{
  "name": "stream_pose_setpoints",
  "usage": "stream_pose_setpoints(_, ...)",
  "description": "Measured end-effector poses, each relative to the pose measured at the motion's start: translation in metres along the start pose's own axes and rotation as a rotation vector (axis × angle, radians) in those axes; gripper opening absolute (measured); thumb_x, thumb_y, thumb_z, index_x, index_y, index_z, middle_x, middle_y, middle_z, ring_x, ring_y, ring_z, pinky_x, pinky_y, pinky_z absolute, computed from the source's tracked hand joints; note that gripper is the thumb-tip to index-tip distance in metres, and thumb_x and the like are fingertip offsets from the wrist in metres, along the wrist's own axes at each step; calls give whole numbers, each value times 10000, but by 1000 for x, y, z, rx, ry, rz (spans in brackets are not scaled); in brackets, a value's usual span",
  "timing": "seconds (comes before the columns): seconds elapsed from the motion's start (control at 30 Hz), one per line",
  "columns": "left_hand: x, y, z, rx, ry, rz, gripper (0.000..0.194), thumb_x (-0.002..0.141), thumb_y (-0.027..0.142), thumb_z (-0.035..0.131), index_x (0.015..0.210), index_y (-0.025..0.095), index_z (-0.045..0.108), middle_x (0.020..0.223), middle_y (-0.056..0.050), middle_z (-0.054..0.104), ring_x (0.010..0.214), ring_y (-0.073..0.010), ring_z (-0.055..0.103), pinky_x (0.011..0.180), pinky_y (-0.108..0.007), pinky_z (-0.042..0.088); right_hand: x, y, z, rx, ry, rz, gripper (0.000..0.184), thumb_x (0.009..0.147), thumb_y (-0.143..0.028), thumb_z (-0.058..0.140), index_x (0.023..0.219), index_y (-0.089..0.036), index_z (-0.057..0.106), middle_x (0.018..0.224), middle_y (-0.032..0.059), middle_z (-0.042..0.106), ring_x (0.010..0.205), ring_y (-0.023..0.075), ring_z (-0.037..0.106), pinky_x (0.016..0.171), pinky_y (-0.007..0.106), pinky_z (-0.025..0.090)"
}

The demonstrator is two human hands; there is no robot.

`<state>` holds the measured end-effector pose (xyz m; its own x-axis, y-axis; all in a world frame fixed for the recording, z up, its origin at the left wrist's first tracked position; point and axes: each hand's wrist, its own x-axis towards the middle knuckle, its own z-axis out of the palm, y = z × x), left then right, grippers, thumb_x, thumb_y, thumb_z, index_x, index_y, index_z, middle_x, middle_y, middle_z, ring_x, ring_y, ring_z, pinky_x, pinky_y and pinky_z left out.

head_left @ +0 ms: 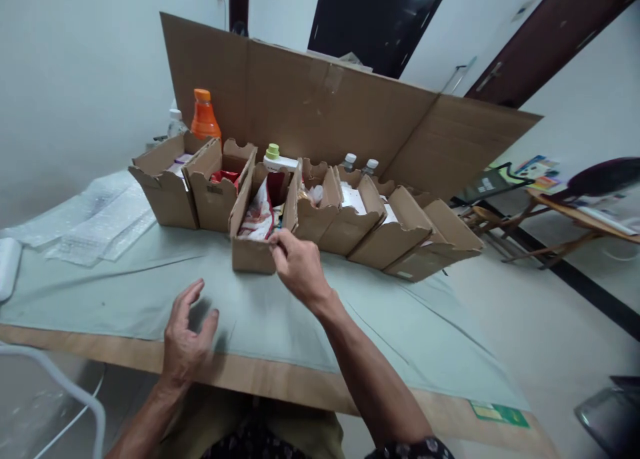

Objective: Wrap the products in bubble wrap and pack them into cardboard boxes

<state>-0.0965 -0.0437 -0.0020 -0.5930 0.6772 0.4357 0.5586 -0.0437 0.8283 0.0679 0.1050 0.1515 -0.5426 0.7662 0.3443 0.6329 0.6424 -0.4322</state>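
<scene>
My right hand pinches the front rim of a cardboard bin at its right corner. That bin stands forward of its neighbours in the row. Inside it lie red-and-white packets, partly hidden by the bin walls. Nearer the table's front edge, my left hand is open, fingers and thumb apart, with nothing in it.
More cardboard bins flank this one. Behind them rise an orange bottle, a green-capped bottle and a tall cardboard panel. Bubble wrap lies at left on the pale green cloth.
</scene>
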Motion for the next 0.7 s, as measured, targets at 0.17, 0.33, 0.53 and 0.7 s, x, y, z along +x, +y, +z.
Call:
stream_pose_setpoints(0.17, -1, 0, -8, -178, -3, -167, 709, 860, 401, 708, 1500, 249, 440, 1511, -154, 529, 1328, -319, 573, 1145, -553, 445, -88, 12, -46, 271, 41, -65, 141, 907, -194, 568, 921, -252, 695, 748, -11, 738, 627, 144, 668, 628, 242, 501)
stream_pose_setpoints(0.33, 1, 16, -11, -287, -113, -147, 843, 826, 374, 744, 1568, 316, 350, 1588, -126, 457, 1430, -336, 490, 1183, -550, 412, -136, 69, -91, 451, 292, 163, 240, 893, -219, 635, 1119, -279, 690, 948, 37, 773, 751, 191, 743, 695, 315, 612)
stream_pose_setpoints(0.53, -8, 29, -5, -389, -371, -240, 691, 845, 398, 714, 1480, 305, 458, 1538, -107, 508, 1403, -334, 517, 1184, -530, 417, -188, 104, -76, 508, 60, 153, 721, 882, -418, 732, 1538, -339, 444, 1431, 128, 637, 1184, 298, 701, 916, 431, 628)
stream_pose_setpoints(0.7, -16, 42, 13, -301, -393, -317, 570, 871, 414, 699, 1389, 272, 508, 1402, -100, 600, 1281, -286, 603, 1096, -464, 499, -189, 94, -30, 409, 44, 170, 734, 847, -476, 761, 1491, -246, 495, 1404, 156, 636, 1300, 357, 604, 1082, 531, 519)
